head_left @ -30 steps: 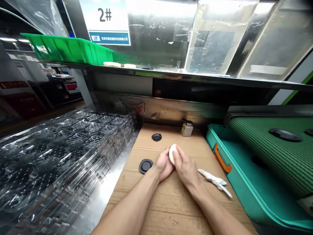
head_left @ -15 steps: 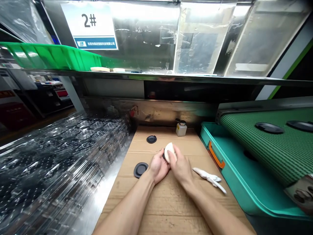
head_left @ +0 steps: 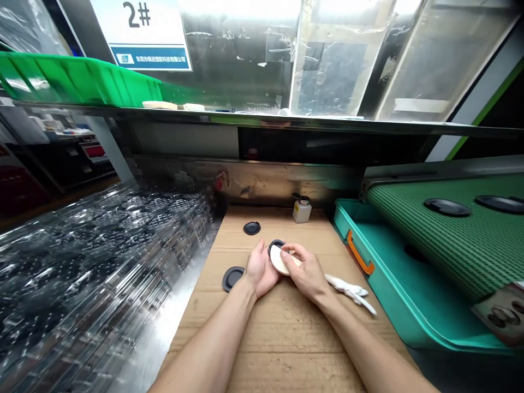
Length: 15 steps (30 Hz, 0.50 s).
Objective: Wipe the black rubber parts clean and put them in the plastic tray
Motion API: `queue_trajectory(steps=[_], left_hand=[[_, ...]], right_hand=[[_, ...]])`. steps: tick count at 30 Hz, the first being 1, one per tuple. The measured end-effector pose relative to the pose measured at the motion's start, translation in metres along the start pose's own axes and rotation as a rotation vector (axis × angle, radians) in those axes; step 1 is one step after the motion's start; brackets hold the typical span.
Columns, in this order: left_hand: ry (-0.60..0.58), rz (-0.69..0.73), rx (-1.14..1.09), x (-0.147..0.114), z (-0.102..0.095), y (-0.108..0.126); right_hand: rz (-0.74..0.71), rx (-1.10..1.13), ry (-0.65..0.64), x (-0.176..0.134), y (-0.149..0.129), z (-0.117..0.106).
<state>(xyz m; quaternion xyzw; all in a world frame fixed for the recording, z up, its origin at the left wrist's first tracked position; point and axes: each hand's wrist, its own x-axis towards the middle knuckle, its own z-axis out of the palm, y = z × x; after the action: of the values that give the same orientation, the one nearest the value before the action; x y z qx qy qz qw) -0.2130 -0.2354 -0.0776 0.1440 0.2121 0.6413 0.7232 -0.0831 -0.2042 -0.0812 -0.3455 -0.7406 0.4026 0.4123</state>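
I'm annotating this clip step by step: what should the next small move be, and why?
Probably the right hand should ease the white pad aside from the black disc at the left hand. The right hand grips the pad, which overlaps the disc in this view and hides much of it, so drawing it aside would likely leave more to inspect.

- Metal shelf (head_left: 327,123) running across above the cardboard-covered worktop (head_left: 180,305).
- Scuffed, shiny panel (head_left: 237,71) behind the shelf, glare along its top, a "2#" sign (head_left: 143,33) at left.
- Dim room (head_left: 61,155) beyond at far left, with brownish floor (head_left: 92,187).
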Motion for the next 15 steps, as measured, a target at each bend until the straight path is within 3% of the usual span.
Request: queue_trajectory(steps=[4, 9, 15], left_hand=[[0.018, 0.012, 0.023, 0.003, -0.002, -0.002], [-0.045, 0.015, -0.012, 0.005, -0.004, -0.001], [0.059, 0.024, -0.024, 0.002, -0.003, -0.001]], right_hand=[[0.057, 0.009, 0.092, -0.001, 0.000, 0.006], [0.108, -0.017, 0.173, 0.000, 0.003, 0.011], [0.108, -0.318, 0.036, -0.012, -0.011, 0.020]])
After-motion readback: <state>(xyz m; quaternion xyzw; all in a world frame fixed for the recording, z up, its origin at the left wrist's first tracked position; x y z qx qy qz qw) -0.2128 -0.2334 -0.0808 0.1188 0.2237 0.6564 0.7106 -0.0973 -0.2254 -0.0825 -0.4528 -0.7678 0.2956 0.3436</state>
